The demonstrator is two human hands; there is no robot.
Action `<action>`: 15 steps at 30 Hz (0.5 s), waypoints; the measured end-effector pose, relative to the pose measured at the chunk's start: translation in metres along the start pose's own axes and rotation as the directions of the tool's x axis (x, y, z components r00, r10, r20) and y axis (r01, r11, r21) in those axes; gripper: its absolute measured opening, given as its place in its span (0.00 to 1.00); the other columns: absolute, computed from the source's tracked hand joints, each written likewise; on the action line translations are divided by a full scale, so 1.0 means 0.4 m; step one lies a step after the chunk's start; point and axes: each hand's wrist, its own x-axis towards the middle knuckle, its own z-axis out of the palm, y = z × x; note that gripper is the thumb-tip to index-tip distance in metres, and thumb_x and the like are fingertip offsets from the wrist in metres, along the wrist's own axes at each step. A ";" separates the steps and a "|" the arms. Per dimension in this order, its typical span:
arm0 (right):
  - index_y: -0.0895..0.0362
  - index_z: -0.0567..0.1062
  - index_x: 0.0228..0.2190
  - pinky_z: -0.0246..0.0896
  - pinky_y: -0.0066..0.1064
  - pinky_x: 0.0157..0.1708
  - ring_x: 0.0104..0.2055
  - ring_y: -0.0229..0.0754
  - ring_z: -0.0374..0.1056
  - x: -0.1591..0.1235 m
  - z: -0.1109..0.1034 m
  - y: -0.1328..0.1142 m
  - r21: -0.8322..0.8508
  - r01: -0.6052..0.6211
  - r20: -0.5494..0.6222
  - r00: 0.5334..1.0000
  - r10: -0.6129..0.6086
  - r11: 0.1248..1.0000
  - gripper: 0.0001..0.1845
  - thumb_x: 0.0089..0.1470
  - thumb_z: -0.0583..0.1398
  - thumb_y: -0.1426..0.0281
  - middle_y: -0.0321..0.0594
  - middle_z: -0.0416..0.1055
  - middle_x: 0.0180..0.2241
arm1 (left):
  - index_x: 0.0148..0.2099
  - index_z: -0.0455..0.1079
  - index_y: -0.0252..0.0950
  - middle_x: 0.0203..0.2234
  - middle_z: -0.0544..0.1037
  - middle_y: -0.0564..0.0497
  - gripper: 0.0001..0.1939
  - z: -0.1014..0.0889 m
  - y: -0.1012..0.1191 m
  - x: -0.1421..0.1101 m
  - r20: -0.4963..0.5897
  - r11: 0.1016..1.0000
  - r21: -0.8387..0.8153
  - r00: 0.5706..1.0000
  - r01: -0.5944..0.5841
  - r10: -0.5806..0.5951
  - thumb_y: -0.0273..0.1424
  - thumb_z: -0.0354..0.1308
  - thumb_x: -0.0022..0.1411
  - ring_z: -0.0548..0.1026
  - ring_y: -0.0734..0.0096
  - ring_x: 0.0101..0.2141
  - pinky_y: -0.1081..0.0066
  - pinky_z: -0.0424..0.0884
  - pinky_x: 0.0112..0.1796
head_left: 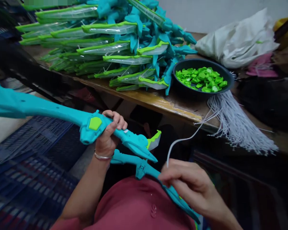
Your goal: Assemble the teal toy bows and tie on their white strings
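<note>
My left hand (109, 135) is wrapped round a long turquoise plastic toy part (60, 111), which slants from the left edge down toward the middle. A bright green five-sided piece (95, 123) sits on its hub, and a short green-edged blade (154, 140) shows by its far end. Below it, a second turquoise toy part (128, 158) lies across my lap; its hub shows a dark recess. My right hand (189, 183) is closed in a pinch on a pale grey cord (180, 140), which curves up toward a bundle of cords (242, 124). The pinching fingertips are partly hidden.
Turquoise toys with green-edged blades (108, 48) are piled on the wooden bench (168, 102). A black bowl (204, 93) of small green pieces stands at their right, before a white sack (237, 41). Blue woven seating (33, 179) is at the lower left.
</note>
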 end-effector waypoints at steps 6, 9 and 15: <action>0.59 0.73 0.45 0.63 0.28 0.34 0.35 0.38 0.68 0.116 0.091 0.032 -0.233 0.273 0.164 0.957 -0.239 0.933 0.17 0.60 0.51 0.82 0.41 0.74 0.36 | 0.43 0.65 0.40 0.32 0.73 0.52 0.22 -0.014 -0.047 -0.094 0.133 0.987 0.145 0.987 0.071 -0.090 0.47 0.69 0.58 0.75 0.65 0.35 0.61 0.73 0.42; 0.58 0.74 0.43 0.57 0.29 0.28 0.31 0.38 0.66 0.135 0.141 0.052 -0.342 0.274 0.275 0.944 -0.183 0.899 0.15 0.59 0.53 0.81 0.39 0.73 0.33 | 0.46 0.64 0.40 0.37 0.77 0.48 0.25 -0.034 -0.033 -0.119 0.167 0.968 0.207 0.970 0.143 -0.179 0.48 0.69 0.57 0.79 0.56 0.41 0.55 0.74 0.46; 0.54 0.76 0.42 0.58 0.29 0.28 0.34 0.40 0.69 0.132 0.198 0.053 -0.336 0.172 0.398 0.917 -0.026 0.926 0.15 0.57 0.54 0.78 0.39 0.77 0.37 | 0.45 0.64 0.42 0.40 0.76 0.51 0.19 -0.015 -0.009 -0.135 0.166 0.958 0.139 0.948 0.252 -0.273 0.33 0.70 0.56 0.80 0.59 0.42 0.59 0.76 0.45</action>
